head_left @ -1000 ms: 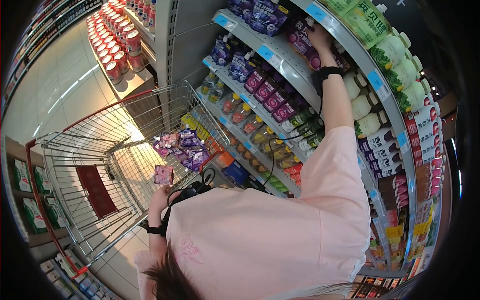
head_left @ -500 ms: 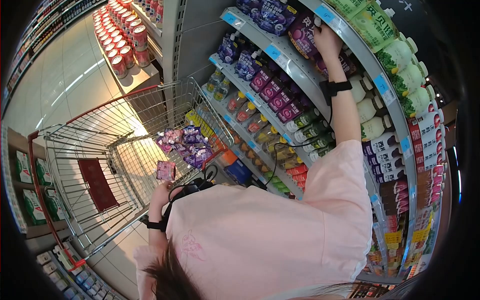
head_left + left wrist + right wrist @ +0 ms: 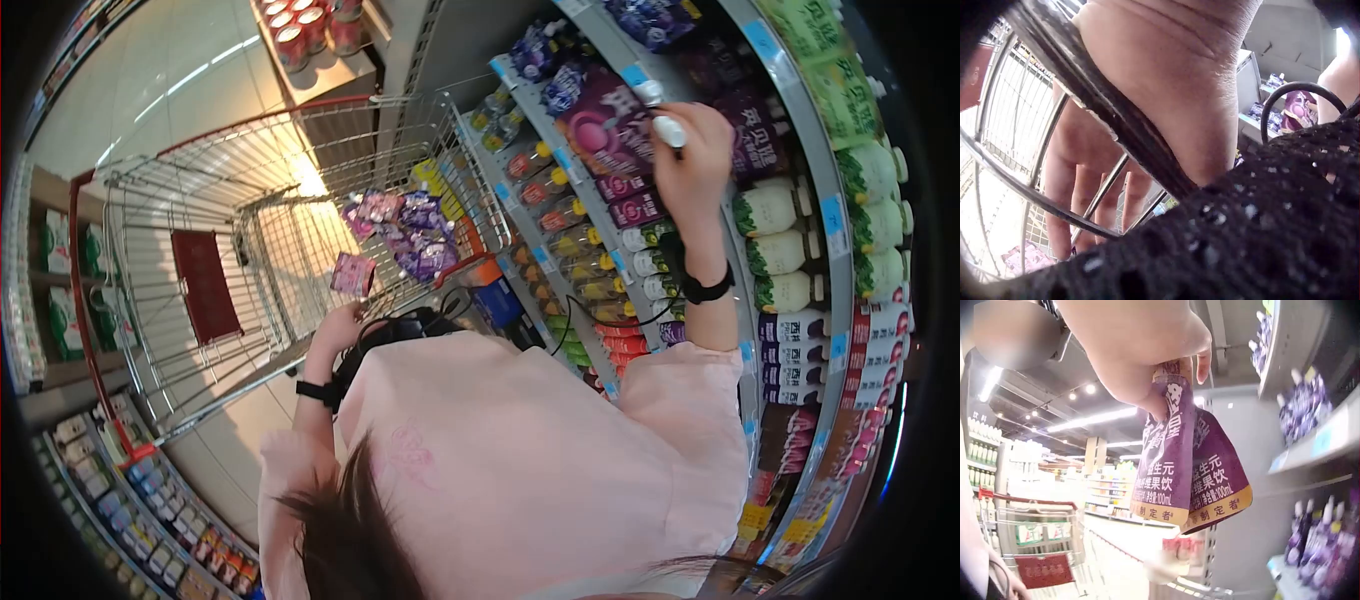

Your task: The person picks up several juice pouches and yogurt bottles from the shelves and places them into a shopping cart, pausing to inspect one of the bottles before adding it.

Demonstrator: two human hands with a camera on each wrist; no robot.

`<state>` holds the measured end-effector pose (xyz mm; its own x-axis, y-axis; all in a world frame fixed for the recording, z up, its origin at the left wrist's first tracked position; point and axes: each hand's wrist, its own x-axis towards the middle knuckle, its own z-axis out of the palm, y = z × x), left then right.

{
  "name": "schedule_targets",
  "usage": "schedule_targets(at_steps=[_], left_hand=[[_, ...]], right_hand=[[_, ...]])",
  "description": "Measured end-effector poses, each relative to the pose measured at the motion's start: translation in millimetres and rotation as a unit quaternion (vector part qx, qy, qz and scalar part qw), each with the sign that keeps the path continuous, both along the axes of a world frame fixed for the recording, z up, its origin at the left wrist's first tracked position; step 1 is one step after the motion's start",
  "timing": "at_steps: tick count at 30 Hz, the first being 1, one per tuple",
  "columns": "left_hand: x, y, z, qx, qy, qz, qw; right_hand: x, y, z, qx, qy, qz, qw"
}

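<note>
Working from the left of my head feed, I have the cart (image 3: 207, 287), with the left hand (image 3: 340, 325) at its near side. The left wrist camera shows that hand's fingers lying straight beside the metal bars, gripping nothing that I can see. Just by them is a pink packet (image 3: 353, 273); I can't tell whether they touch it. Further right, a heap of purple packets (image 3: 425, 235) lies in the cart.

The change is over on the right. Half a second ago the right hand (image 3: 697, 160) was up among the stock on the upper shelf; now it is lower, out in front of the rack. It pinches two purple pouches near their white caps (image 3: 670, 130), and my right wrist view shows both hanging side by side, the front pouch (image 3: 1169, 456) overlapping the rear pouch (image 3: 1219, 469). They look clear of the shelf, so I judge the picking-up finished, with neither pouch in the cart yet. The grip is high and narrow, so I'd expect them to swing.

Rightmost, similar dark pouches (image 3: 755, 135) sit on the rack, above white bottles (image 3: 775, 210).
</note>
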<state>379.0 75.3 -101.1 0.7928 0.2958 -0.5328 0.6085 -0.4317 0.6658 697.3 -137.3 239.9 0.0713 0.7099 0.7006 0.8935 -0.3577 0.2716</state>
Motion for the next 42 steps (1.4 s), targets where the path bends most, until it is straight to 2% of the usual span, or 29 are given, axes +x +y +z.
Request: schedule_targets(at_steps=[3, 7, 10, 16, 19, 23, 24, 25, 27, 28, 31, 36, 39, 40, 42], left_hand=[[-0.6, 0.0, -1.4, -0.004, 0.014, 0.014, 1.000], [2.1, -3.0, 8.6, 0.015, 0.013, 0.024, 0.999], [-2.7, -3.5, 4.4, 0.037, -0.013, 0.036, 0.999], [-3.9, -6.3, 5.5, 0.054, -0.042, 0.049, 0.996], [-3.8, -5.9, 3.4, 0.060, -0.042, 0.049, 0.996], [-3.4, -5.1, 4.8, 0.064, -0.042, 0.048, 0.996], [-3.0, -4.6, 8.3, 0.056, -0.035, 0.049, 0.997], [-3.4, -4.0, 8.2, 0.056, -0.033, 0.050, 0.997], [-1.9, -4.5, 6.5, 0.053, -0.032, 0.045, 0.997], [-1.3, -4.4, 5.6, 0.042, -0.031, 0.048, 0.997], [-2.0, -3.3, 3.7, 0.017, -0.028, 0.049, 0.998], [-0.7, -1.4, 3.2, 0.015, -0.011, 0.035, 0.999], [-1.0, -0.2, 2.8, 0.003, -0.002, 0.030, 1.000], [-0.6, 0.3, 3.0, -0.001, 0.001, 0.025, 1.000], [-0.1, -0.2, 0.1, -0.001, 0.002, 0.026, 1.000]], right_hand=[[-4.0, 34.9, -62.6, -0.053, 0.090, 0.088, 0.991], [-16.1, 80.6, -163.4, -0.096, 0.229, 0.142, 0.958], [-24.9, 105.3, -229.2, -0.188, 0.256, 0.166, 0.934], [-21.9, 133.8, -337.2, -0.364, 0.264, 0.063, 0.891], [-16.3, 132.8, -380.4, -0.381, 0.323, -0.010, 0.866], [-1.9, 120.0, -406.4, -0.377, 0.334, 0.030, 0.863], [3.5, 117.7, -417.6, -0.413, 0.347, -0.019, 0.842], [10.8, 113.8, -427.8, -0.439, 0.352, -0.023, 0.826], [17.0, 108.3, -425.6, -0.490, 0.362, -0.037, 0.792], [22.8, 107.5, -424.0, -0.520, 0.371, -0.080, 0.765], [35.6, 100.5, -409.9, -0.396, 0.426, -0.053, 0.812], [48.4, 86.0, -323.3, -0.328, 0.433, 0.021, 0.840], [61.7, 66.6, -277.1, -0.217, 0.410, 0.064, 0.884], [63.1, 60.5, -253.0, -0.225, 0.448, 0.010, 0.865], [66.3, 48.5, -208.2, -0.173, 0.428, -0.008, 0.887]])
